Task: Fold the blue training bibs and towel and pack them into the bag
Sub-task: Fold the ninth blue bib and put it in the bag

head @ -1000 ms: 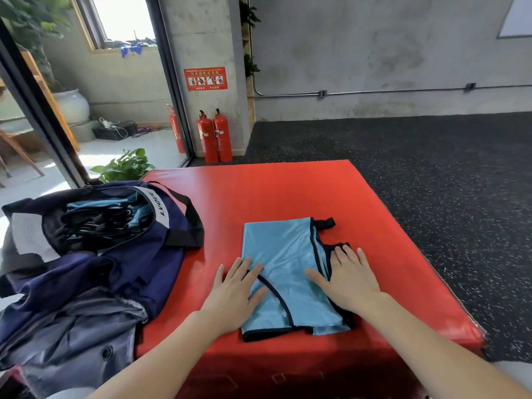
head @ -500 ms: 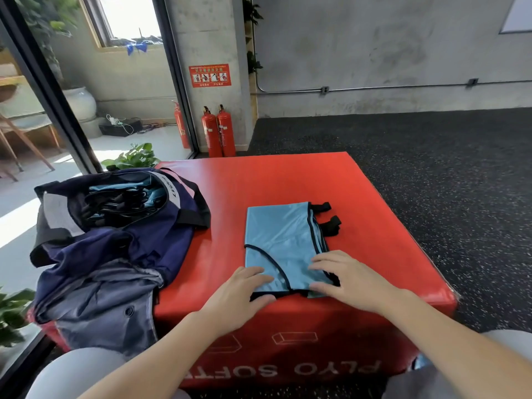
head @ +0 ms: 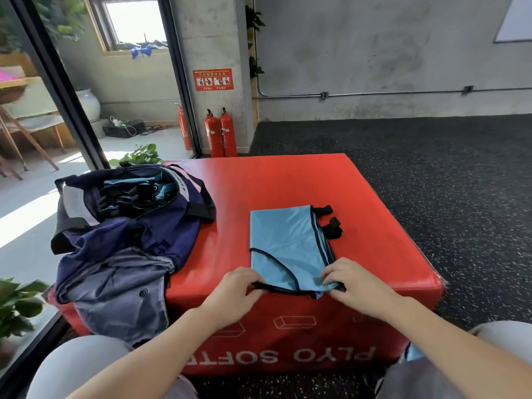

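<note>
bib (head: 288, 243) flat on box (head: 374, 226), near edge at the front lip | left hand (head: 234, 293) + right hand (head: 355, 285) pinch its near corners, so I can fold it away from me | bag (head: 123, 226) left, mouth open for packing

Setting: gym or training room. Evidence: black speckled rubber floor (head: 431, 174); red soft plyo box (head: 288, 326) with inverted lettering "PLYO SOFT"; bare concrete wall (head: 374, 53) with surface conduit (head: 374, 94); two fire extinguishers (head: 220, 133) under a safety sign (head: 213, 79); glass partition (head: 43, 116) opening onto a sunlit patio
</note>
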A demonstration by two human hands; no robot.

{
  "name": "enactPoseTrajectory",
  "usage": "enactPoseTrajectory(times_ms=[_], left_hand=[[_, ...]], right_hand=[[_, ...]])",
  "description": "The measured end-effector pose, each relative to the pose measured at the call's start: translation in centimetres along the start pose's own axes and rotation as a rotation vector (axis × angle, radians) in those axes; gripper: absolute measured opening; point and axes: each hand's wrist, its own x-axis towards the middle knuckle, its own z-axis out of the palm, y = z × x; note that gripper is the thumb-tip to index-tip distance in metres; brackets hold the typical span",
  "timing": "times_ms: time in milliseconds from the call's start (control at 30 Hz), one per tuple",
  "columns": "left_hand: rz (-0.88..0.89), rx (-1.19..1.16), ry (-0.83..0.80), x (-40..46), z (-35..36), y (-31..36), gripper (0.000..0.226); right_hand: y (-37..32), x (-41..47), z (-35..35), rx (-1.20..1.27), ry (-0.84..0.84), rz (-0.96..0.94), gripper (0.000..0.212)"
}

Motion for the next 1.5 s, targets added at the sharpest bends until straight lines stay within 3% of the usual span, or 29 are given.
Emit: enactPoseTrajectory(times_ms=[100, 267, 500, 833, 900, 1067, 1200, 1367, 1500], left_hand=[[-0.034, -0.066, 0.086, 0.0, -0.4, 0.8, 0.008], [-0.064, -0.255, 0.183, 1.0, -1.3, 2.1, 0.007], [-0.12, -0.291, 0.377, 6.1, -2.3, 2.0, 0.01], [-0.439, -0.467, 0.425, 13.4, -0.4, -1.1, 0.005], [-0.512, -0.474, 0.388, 13.4, 0.5, -0.9, 0.02], [-0.497, -0.375, 0.299, 12.1, 1.8, -0.6, 0.045], [-0.489, -0.259, 0.272, 12.1, 1.8, -1.3, 0.029], [-0.442, 0.079, 0.145, 12.5, 1.2, -1.9, 0.023], [-0.487, 0.268, 0.063, 12.9, 0.0, -1.7, 0.022]], right_hand=[[-0.7, 0.0, -0.9, 0.132, 0.058, 0.078, 0.004], [-2.0, 1.1, -3.3, 0.487, 0.194, 0.182, 0.019], [0.1, 7.3, -5.6, 0.615, 0.276, 0.307, 0.021], [4.1, 15.3, -4.5, 0.337, 0.133, 0.359, 0.022], [5.0, 16.0, -3.7, 0.297, 0.097, 0.392, 0.023], [6.3, 17.1, -2.5, 0.212, 0.045, 0.423, 0.023], [6.0, 17.8, -2.5, 0.099, 0.013, 0.432, 0.02], [5.3, 17.7, -2.7, 0.016, 0.033, 0.408, 0.023], [5.5, 16.9, -3.8, 0.041, 0.081, 0.362, 0.045]])
